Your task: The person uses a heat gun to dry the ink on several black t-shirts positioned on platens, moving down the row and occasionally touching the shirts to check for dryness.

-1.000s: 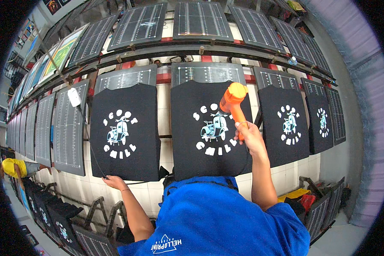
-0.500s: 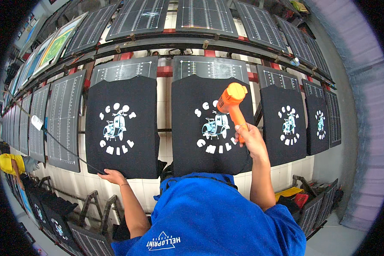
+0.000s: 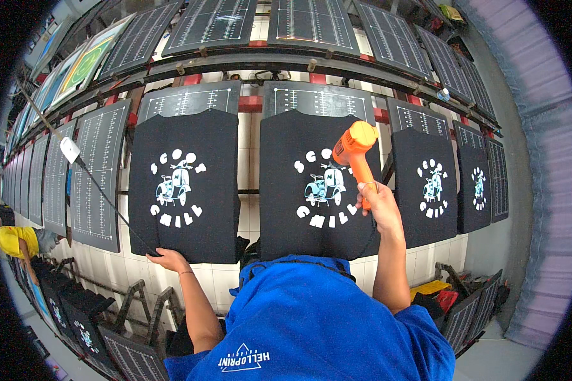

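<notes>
My right hand (image 3: 382, 206) grips the handle of an orange heat gun (image 3: 356, 143). Its nozzle points left and down over a black T-shirt (image 3: 279, 235), just above the white and light-blue scooter print (image 3: 327, 187). At the lower edge of another black T-shirt (image 3: 146, 136) to the left, my left hand (image 3: 170, 260) pinches a dark power cord (image 3: 105, 197). That cord slants up and left to a white connector (image 3: 70, 150). The shirts lie flat on dark boards, with the boards' marked upper ends showing.
More printed black shirts (image 3: 416, 222) lie on boards to the right. Bare marked boards (image 3: 95, 178) continue at left, and another row (image 3: 314, 25) stands beyond a dark rail (image 3: 248, 61). A person in a yellow cap (image 3: 9, 241) is at far left. Red bars (image 3: 251, 105) support the boards.
The heat gun and my right hand have shifted slightly right over the shirt. The white connector and its cord have swung right and up. My left hand stays at the left shirt's lower edge.
</notes>
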`<action>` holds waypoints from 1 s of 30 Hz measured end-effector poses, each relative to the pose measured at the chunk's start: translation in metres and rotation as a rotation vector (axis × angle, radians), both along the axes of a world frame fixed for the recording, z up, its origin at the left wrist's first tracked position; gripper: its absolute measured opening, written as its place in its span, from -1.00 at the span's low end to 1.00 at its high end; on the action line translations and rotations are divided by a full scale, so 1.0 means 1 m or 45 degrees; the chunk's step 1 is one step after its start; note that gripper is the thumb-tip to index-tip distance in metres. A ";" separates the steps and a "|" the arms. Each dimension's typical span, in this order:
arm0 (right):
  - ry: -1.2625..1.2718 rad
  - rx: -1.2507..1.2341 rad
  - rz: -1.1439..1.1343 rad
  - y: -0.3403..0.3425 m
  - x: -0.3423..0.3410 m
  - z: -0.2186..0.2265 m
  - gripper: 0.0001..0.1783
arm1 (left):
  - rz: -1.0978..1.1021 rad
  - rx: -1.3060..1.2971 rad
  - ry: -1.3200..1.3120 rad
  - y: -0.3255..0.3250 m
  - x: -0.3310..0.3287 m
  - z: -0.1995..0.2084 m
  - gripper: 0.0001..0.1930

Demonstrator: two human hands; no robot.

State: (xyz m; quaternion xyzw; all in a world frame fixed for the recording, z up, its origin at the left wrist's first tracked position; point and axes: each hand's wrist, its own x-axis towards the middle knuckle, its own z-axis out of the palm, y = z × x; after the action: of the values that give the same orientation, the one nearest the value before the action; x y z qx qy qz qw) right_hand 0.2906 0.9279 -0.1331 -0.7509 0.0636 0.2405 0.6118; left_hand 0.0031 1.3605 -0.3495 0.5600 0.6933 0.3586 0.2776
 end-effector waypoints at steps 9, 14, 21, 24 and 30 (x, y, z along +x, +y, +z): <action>0.009 -0.072 -0.019 -0.007 -0.008 0.003 -0.70 | 0.007 0.004 -0.023 -0.004 0.002 0.007 -0.43; 0.038 -0.069 -0.034 -0.016 -0.013 0.001 -0.70 | 0.008 0.005 -0.004 -0.001 0.001 0.003 -0.43; 0.040 -0.090 -0.015 -0.014 -0.018 0.005 -0.69 | 0.001 0.092 0.050 0.006 -0.006 -0.013 -0.42; 0.071 -0.100 -0.020 -0.020 -0.019 0.007 -0.70 | -0.007 0.061 0.031 0.003 -0.003 -0.009 -0.42; 0.083 -0.087 0.001 -0.026 -0.027 0.010 -0.72 | -0.003 0.028 -0.018 -0.002 0.001 -0.002 -0.41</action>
State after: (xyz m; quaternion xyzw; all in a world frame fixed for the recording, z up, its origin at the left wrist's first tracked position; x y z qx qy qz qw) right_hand 0.2633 0.9023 -0.1228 -0.7629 0.0916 0.2628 0.5835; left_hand 0.0038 1.3585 -0.3517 0.5613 0.6868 0.3697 0.2766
